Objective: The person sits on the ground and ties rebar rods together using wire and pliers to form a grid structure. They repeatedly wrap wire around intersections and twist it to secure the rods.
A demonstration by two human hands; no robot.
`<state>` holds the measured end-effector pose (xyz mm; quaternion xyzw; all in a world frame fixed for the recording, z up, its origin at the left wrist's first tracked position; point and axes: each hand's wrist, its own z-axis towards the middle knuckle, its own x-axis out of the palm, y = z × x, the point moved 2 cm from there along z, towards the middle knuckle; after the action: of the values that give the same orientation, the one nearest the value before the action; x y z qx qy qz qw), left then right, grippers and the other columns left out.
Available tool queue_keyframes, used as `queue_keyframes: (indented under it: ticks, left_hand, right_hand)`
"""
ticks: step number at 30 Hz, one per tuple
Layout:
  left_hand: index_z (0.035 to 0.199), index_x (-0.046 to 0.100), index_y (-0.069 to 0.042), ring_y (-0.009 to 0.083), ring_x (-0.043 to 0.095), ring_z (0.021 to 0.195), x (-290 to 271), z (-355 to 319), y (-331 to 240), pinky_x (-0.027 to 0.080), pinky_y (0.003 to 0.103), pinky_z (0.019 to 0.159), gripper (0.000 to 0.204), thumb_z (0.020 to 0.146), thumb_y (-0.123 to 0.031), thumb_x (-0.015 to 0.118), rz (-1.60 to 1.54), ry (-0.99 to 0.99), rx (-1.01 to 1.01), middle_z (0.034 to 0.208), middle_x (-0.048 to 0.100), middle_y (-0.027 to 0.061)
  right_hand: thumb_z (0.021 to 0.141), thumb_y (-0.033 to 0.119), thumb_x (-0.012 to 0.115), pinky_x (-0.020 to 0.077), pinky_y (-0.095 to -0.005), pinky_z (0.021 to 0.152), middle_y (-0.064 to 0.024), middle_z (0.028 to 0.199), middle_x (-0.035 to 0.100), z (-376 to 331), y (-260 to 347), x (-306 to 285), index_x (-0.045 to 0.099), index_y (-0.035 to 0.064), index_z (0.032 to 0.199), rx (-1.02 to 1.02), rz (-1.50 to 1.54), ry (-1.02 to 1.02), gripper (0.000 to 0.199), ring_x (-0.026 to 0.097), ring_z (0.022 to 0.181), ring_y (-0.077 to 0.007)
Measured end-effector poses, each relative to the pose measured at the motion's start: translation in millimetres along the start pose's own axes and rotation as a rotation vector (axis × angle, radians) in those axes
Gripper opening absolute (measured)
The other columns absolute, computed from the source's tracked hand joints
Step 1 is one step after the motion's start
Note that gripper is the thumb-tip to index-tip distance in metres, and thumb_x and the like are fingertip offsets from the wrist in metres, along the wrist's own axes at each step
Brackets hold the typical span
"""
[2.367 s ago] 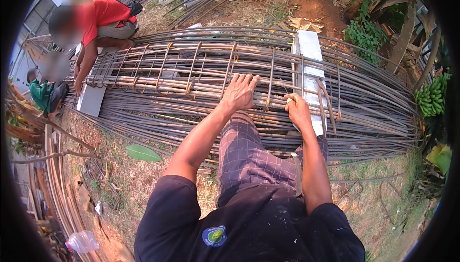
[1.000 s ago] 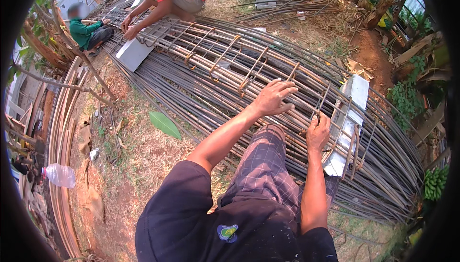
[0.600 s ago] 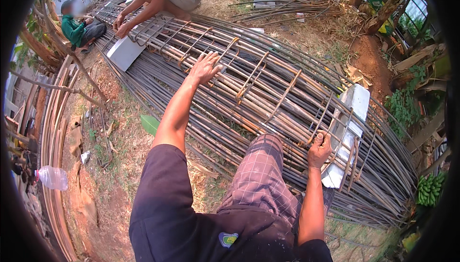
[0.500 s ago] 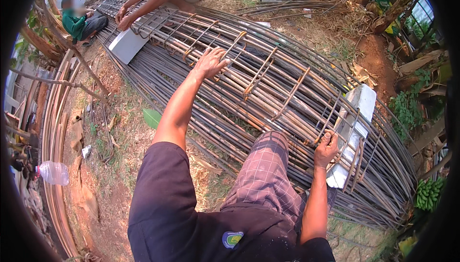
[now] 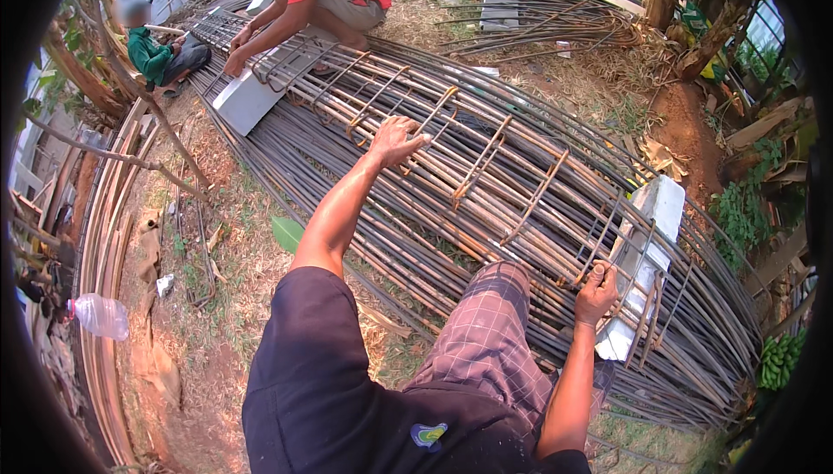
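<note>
Head-worn fisheye, downward over rebar

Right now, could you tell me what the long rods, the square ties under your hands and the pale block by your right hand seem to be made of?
Long rods: probably steel rebar, dull grey-brown, thin and slightly bowed.
Square ties: likely bent steel bar, orange-brown as if rusted; the left hand rests on one, the right hand grips another.
Pale block: looks like concrete or cement, matte whitish-grey, rectangular.

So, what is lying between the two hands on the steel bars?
In the head view, two rusty stirrups cross the long steel bars between the left hand and the right hand. Nothing else lies there.
</note>
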<state>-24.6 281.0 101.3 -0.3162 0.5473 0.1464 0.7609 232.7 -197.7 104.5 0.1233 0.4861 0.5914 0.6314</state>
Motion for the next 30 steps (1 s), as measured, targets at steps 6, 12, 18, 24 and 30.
queue_keyframes:
  ticks: [6,12,18,24,30]
  left_hand:
    - [0.094,0.076,-0.007,0.0368,0.06,0.107,5,5,0,0.045,0.048,0.096,0.059,0.104,-0.049,0.036,-0.113,-0.105,-0.037,0.105,0.07,0.0146]
    - [0.073,0.073,-0.006,0.0381,0.065,0.094,13,7,0,0.048,0.05,0.09,0.064,0.101,-0.054,0.041,-0.164,-0.242,-0.127,0.085,0.071,0.0167]
    - [0.089,0.076,-0.009,0.037,0.063,0.104,18,-2,7,0.047,0.048,0.093,0.06,0.104,-0.05,0.036,-0.116,-0.294,-0.112,0.099,0.073,0.0143]
    - [0.088,0.073,-0.004,0.0414,0.061,0.101,8,2,-7,0.047,0.049,0.091,0.06,0.105,-0.05,0.038,-0.149,-0.23,-0.122,0.097,0.069,0.0197]
    - [0.116,0.071,-0.001,0.0368,0.061,0.114,3,-14,-3,0.047,0.042,0.1,0.048,0.103,-0.042,0.05,-0.371,-0.396,-0.114,0.118,0.068,0.0188]
  right_hand:
    - [0.106,0.026,0.055,0.043,-0.035,0.056,-0.0087,0.073,0.057,-2,-8,3,0.066,-0.0002,0.099,0.016,0.014,-0.01,0.03,0.056,0.06,-0.02]
    - [0.106,0.028,0.055,0.0437,-0.0337,0.057,-0.0082,0.073,0.059,-4,-9,1,0.066,0.0006,0.098,0.016,0.009,-0.008,0.031,0.057,0.061,-0.0187]
    - [0.106,0.027,0.055,0.0448,-0.0333,0.058,-0.0084,0.075,0.061,-3,-3,2,0.066,-0.0001,0.098,0.058,-0.008,0.03,0.03,0.058,0.063,-0.0183]
    - [0.106,0.032,0.054,0.0457,-0.0356,0.061,-0.0079,0.073,0.06,-3,-10,-2,0.067,0.0022,0.097,0.08,-0.006,0.027,0.033,0.059,0.065,-0.0202]
    - [0.106,0.031,0.055,0.0478,-0.0407,0.061,-0.0139,0.071,0.062,3,-3,-4,0.067,0.004,0.094,0.02,0.028,0.021,0.032,0.064,0.064,-0.0297]
